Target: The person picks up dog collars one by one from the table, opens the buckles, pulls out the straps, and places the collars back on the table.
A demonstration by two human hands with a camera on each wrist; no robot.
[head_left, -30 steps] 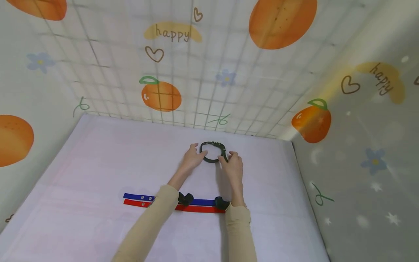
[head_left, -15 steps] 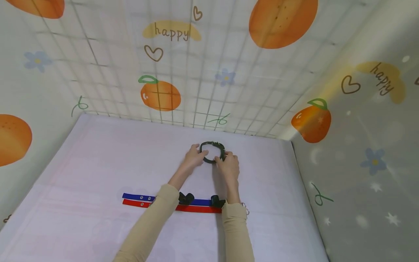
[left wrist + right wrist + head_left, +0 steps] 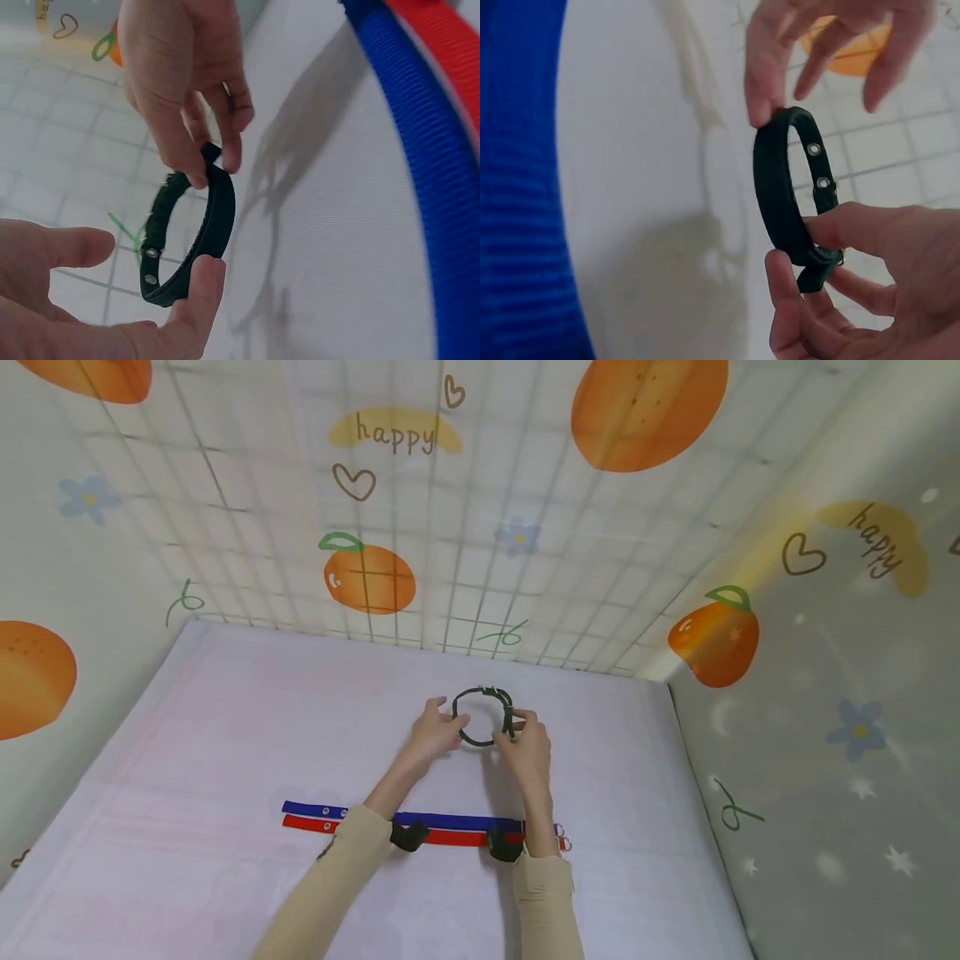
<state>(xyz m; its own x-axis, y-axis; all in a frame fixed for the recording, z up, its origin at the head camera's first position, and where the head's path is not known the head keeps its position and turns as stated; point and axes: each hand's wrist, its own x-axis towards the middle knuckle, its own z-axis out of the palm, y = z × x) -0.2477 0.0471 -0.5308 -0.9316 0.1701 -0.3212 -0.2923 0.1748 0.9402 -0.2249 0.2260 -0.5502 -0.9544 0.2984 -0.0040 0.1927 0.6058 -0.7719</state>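
A dark green collar [image 3: 220, 214] with metal eyelets is fastened into a loop and held up off the table. My right hand [image 3: 529, 750] pinches its right side between thumb and fingers, where a short loose end sticks out, as the right wrist view shows. On the opposite side my left hand [image 3: 433, 733] touches the outside of the loop with one extended digit; its other fingers stand apart from the band. A blue collar [image 3: 457, 820] and a red collar [image 3: 457, 837] lie flat, side by side, beneath my forearms, which partly cover them.
A white table [image 3: 225, 718] bears the collars. Behind it rises a wall [image 3: 450, 527] with a grid and printed oranges. A grey printed sheet [image 3: 832, 777] borders the right side. Small dark devices [image 3: 409, 837] sit at both wrists.
The dark green loop has shifted slightly left and toward me and tilted. My left hand has moved a little left with it. My right hand has closed in on the loop's right side.
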